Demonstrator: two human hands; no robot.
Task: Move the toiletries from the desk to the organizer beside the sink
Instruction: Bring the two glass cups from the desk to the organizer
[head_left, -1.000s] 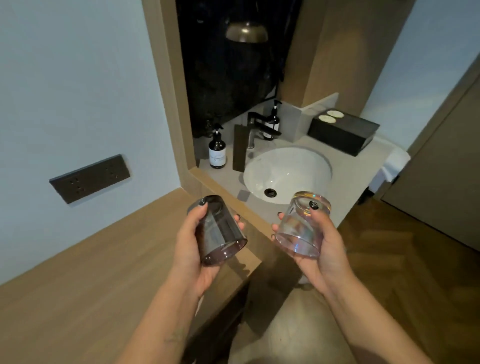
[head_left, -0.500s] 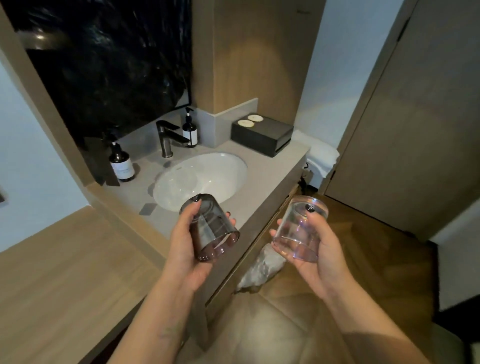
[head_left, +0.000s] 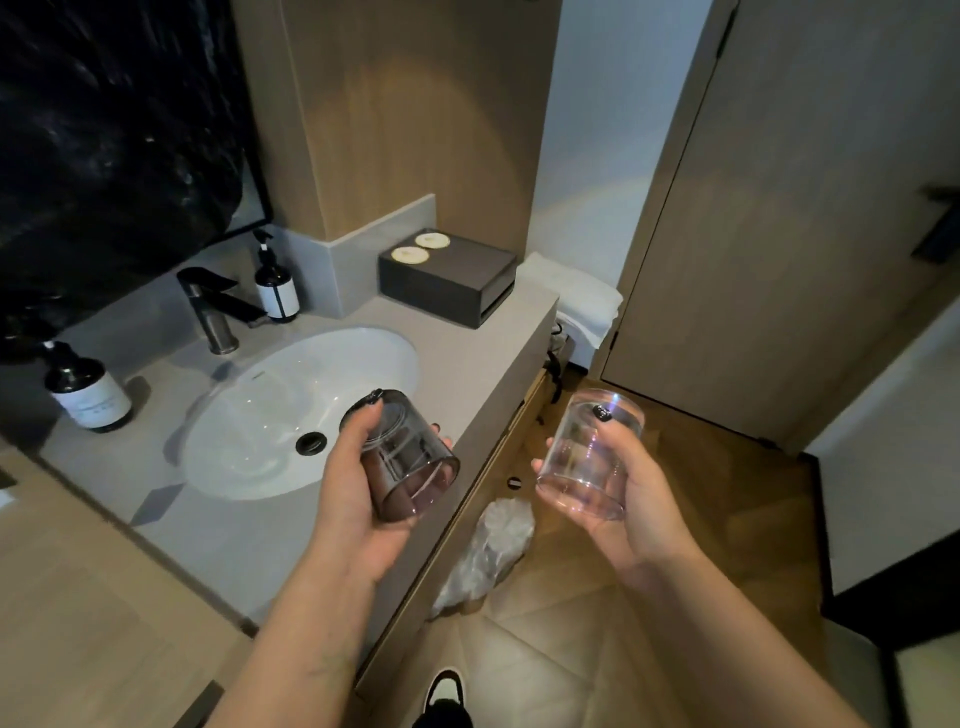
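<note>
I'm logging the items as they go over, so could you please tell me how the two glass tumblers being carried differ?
The smoky grey glass tumbler is dark and tinted; the clear iridescent glass tumbler is nearly colourless with a rainbow sheen. The left hand holds the grey one over the counter edge; the right hand holds the clear one over the floor. Both are tilted, mouths towards the camera.
</note>
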